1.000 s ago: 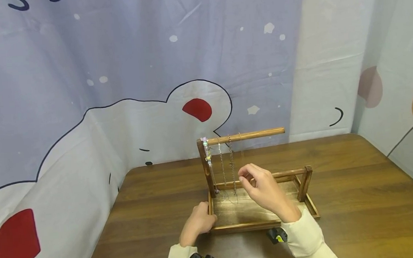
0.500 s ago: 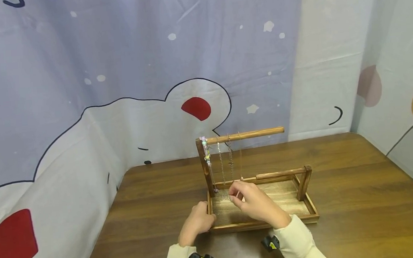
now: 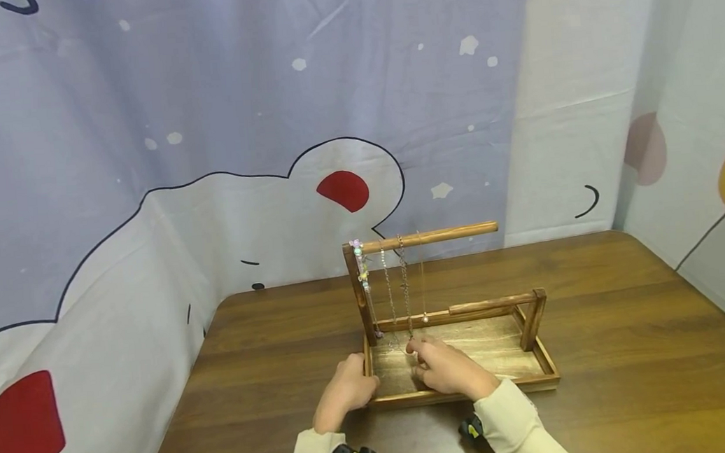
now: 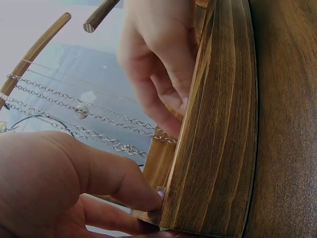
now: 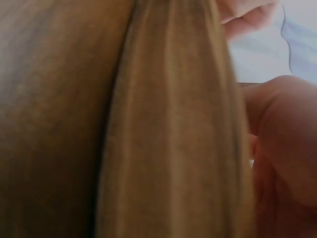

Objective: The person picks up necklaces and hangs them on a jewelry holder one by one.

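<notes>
A wooden jewelry stand (image 3: 475, 387) with a tray base sits on the table. My left hand (image 3: 348, 385) grips its near left corner, thumb over the tray's wall and fingers outside. From the upper bar (image 3: 445, 235) hang several necklaces: a pastel beaded one (image 3: 362, 265) by the post, silver chain necklaces (image 3: 405, 286) and a thin necklace with a small pendant (image 3: 425, 318). My right hand (image 3: 451, 368) is low over the tray floor, fingers pointing down and left. Its fingertips are right at a chain's lower end; in the left wrist view the front wall (image 4: 213, 124) partly hides them.
A shorter, lower bar (image 3: 491, 304) runs inward from the right post (image 3: 535, 321) of the stand. Brown wooden table (image 3: 270, 345) surrounds the stand. A printed curtain (image 3: 261, 219) hangs behind and along the sides.
My right hand has come down and left from beside the hanging chains to the tray floor, its pinched fingers spreading. The pendant necklace hangs visible behind it. My left hand stays at the corner.
</notes>
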The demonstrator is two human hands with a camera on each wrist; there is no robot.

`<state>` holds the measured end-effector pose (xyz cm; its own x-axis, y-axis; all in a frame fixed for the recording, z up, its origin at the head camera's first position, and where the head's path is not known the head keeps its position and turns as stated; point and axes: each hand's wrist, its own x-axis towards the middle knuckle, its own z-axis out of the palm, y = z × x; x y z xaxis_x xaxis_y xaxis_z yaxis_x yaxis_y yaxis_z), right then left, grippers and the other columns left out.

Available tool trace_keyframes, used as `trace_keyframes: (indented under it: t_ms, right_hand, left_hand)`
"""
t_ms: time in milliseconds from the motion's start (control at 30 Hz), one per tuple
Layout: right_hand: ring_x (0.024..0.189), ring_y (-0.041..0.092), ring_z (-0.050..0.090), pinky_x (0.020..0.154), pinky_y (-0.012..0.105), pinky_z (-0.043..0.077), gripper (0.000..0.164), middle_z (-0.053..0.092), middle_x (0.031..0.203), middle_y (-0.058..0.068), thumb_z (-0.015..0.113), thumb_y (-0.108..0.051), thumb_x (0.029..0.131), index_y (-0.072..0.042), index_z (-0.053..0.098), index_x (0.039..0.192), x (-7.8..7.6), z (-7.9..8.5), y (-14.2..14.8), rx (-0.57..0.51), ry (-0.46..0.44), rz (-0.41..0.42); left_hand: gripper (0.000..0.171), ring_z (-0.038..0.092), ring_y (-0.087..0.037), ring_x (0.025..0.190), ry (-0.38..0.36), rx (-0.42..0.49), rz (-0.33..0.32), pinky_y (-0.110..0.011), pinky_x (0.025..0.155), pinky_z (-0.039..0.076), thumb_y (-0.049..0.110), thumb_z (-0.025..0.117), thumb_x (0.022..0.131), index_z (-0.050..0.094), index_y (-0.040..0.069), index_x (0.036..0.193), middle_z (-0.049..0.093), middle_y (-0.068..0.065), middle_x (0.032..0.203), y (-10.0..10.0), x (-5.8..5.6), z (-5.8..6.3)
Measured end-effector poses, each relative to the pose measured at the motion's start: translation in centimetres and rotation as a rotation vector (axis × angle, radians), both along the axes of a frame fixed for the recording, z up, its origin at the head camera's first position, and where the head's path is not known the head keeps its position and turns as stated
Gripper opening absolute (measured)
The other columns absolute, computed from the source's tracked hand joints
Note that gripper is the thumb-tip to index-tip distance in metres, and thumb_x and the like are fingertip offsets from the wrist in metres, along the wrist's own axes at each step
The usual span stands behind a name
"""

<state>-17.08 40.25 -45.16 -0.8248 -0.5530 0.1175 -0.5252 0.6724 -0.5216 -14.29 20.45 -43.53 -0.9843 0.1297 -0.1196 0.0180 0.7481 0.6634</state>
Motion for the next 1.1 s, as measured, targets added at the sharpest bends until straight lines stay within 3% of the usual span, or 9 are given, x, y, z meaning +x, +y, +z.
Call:
trace_keyframes:
  t_ms: [200, 500, 733, 833, 1000, 1100]
  right_hand:
    - [0.074, 0.013, 0.046, 0.063, 0.029, 0.044, 0.012, 0.045, 0.086, 0.002, 0.062, -0.013, 0.082, -0.012, 0.052, 0.087, 0.18, -0.66, 0.02, 0.016, -0.023, -0.02]
    - [0.072, 0.012, 0.047, 0.061, 0.028, 0.043, 0.012, 0.048, 0.081, -0.001, 0.06, -0.004, 0.077, -0.011, 0.055, 0.085, 0.07, -1.06, -0.07, 0.023, 0.011, -0.047]
    - [0.066, 0.013, 0.052, 0.056, 0.029, 0.046, 0.021, 0.056, 0.074, -0.003, 0.053, 0.005, 0.063, -0.01, 0.061, 0.075, 0.09, -0.82, -0.13, 0.051, 0.001, -0.116]
    - [0.059, 0.01, 0.047, 0.049, 0.025, 0.041, 0.024, 0.052, 0.067, -0.007, 0.049, 0.007, 0.058, -0.014, 0.057, 0.068, 0.13, -0.85, -0.07, 0.062, 0.015, -0.12]
    - [0.048, 0.007, 0.029, 0.041, 0.021, 0.023, 0.027, 0.032, 0.054, -0.009, 0.045, 0.007, 0.054, -0.02, 0.038, 0.054, -0.02, -0.91, -0.02, 0.093, 0.008, -0.115]
    - [0.053, 0.008, 0.033, 0.043, 0.022, 0.027, 0.026, 0.035, 0.059, -0.008, 0.047, 0.007, 0.056, -0.019, 0.042, 0.059, -0.02, -0.93, 0.13, 0.109, 0.006, -0.11]
  left_hand:
    - [0.032, 0.054, -0.023, 0.066, -0.009, -0.008, 0.01, -0.036, 0.056, 0.046, 0.007, 0.057, 0.076, 0.056, -0.011, 0.102, 0.057, -0.014, 0.081, 0.05, -0.04, -0.02]
    - [0.043, 0.054, -0.028, 0.08, -0.028, -0.013, 0.019, -0.045, 0.068, 0.048, 0.008, 0.059, 0.079, 0.05, -0.016, 0.114, 0.058, -0.024, 0.102, -0.04, -0.06, -0.27]
    - [0.037, 0.052, -0.026, 0.073, -0.016, -0.002, 0.006, -0.041, 0.062, 0.047, 0.007, 0.058, 0.079, 0.053, -0.014, 0.109, 0.058, -0.019, 0.091, -0.08, 0.0, -0.13]
    - [0.039, 0.053, -0.026, 0.074, -0.02, -0.004, 0.007, -0.042, 0.063, 0.048, 0.007, 0.058, 0.08, 0.052, -0.014, 0.111, 0.059, -0.021, 0.095, -0.04, -0.04, -0.11]
    - [0.036, 0.052, -0.026, 0.072, -0.019, -0.006, 0.005, -0.04, 0.061, 0.047, 0.007, 0.058, 0.079, 0.053, -0.014, 0.109, 0.058, -0.017, 0.089, 0.03, -0.09, -0.08]
    - [0.037, 0.052, -0.026, 0.073, -0.019, -0.008, 0.006, -0.041, 0.062, 0.047, 0.007, 0.058, 0.08, 0.052, -0.014, 0.11, 0.058, -0.019, 0.092, 0.07, -0.07, -0.12]
